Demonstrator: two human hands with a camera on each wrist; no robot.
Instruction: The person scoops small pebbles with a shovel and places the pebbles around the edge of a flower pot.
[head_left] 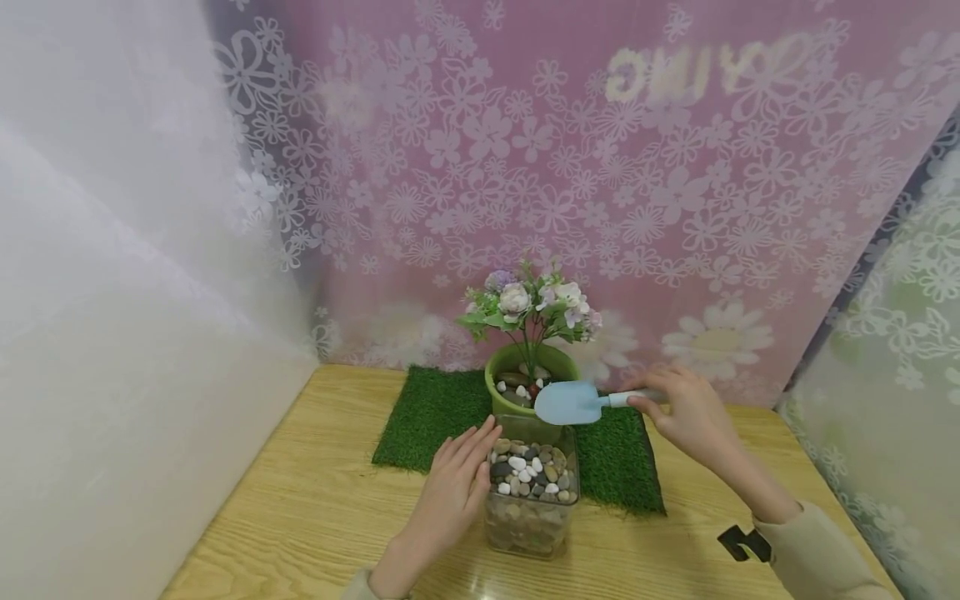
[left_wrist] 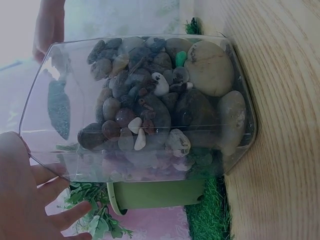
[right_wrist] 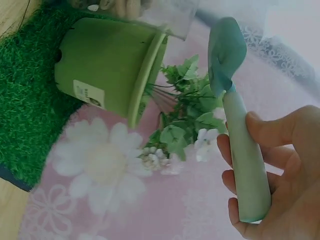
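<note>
My right hand [head_left: 690, 412] grips the white handle of a small light-blue trowel [head_left: 567, 403]. Its blade hangs over the front right rim of the green flowerpot [head_left: 497, 402] and looks bare. In the right wrist view, fingers and thumb wrap the handle [right_wrist: 245, 165]. My left hand [head_left: 456, 479], fingers nearly straight, rests against the left rim of a clear square container [head_left: 534, 501]. Mixed pebbles [head_left: 528, 471] partly fill that container, larger stones [left_wrist: 210, 67] lying at its bottom. The pot holds artificial flowers [head_left: 534, 304], with several stones around their stems.
Pot and part of the container stand on or beside a green turf mat [head_left: 618, 462] laid on the wooden table [head_left: 300, 517]. A pink floral curtain [head_left: 450, 167] hangs close behind. A white panel [head_left: 150, 333] bounds the left side, a patterned sheet [head_left: 892, 400] the right.
</note>
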